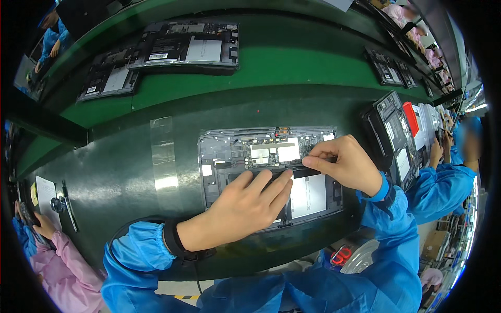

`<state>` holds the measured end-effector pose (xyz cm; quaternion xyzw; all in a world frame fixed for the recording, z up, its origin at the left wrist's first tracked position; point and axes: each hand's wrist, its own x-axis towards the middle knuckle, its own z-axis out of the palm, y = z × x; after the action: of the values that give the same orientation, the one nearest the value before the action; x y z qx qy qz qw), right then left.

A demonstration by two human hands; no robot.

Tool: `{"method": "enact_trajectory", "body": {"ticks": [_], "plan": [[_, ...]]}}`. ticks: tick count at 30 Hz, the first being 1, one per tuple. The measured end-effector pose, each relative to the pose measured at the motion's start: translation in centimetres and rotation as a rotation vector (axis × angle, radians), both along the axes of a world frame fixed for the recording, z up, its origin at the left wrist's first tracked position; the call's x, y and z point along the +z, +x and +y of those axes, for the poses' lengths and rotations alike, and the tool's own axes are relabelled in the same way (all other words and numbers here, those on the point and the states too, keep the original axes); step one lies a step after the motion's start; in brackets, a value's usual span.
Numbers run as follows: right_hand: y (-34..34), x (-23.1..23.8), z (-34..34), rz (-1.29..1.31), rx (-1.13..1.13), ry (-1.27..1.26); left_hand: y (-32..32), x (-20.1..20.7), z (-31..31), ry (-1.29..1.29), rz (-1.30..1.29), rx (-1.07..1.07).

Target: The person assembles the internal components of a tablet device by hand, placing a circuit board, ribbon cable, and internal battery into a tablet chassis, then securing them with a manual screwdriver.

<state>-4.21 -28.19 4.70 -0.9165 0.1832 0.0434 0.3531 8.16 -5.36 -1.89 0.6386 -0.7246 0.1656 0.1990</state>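
Note:
An opened laptop base [210, 147] lies on the dark green bench in front of me, its inner parts bare. My left hand [240, 207] rests on its near half, fingers stretched out over the black battery [308, 195] with the white label. The fingertips reach the near edge of the circuit board [263, 152]. At the board's right end my right hand [348, 164] is closed in a pinch, thumb against forefinger. Whatever lies between those fingertips is too small to make out. A black band circles my left wrist, a blue one my right.
More opened laptop bases sit on the green shelf [292, 65] behind, and a stack of laptop bases [399, 138] stands at right beside a red bin [411, 119]. Clear tape [164, 151] crosses the bench. Tweezers [69, 206] lie at left. Co-workers sit on both sides.

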Motion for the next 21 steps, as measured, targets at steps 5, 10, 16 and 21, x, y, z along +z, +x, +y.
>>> {"method": "enact_trajectory", "body": {"ticks": [5, 10, 16, 21], "plan": [[0.15, -0.19, -0.03, 0.025, -0.022, 0.05, -0.06, 0.07, 0.08, 0.018, 0.001, -0.007], [0.38, 0.08, -0.05, 0.028, 0.002, 0.047, 0.01, 0.29, 0.22, 0.025, 0.011, -0.011], [0.3, -0.19, -0.55, -0.027, 0.071, 0.021, 0.17, 0.02, -0.05, -0.007, 0.034, -0.03], [0.14, -0.12, -0.33, -0.199, 0.125, -0.142, 0.03, 0.2, -0.12, -0.009, 0.036, -0.016]]}}
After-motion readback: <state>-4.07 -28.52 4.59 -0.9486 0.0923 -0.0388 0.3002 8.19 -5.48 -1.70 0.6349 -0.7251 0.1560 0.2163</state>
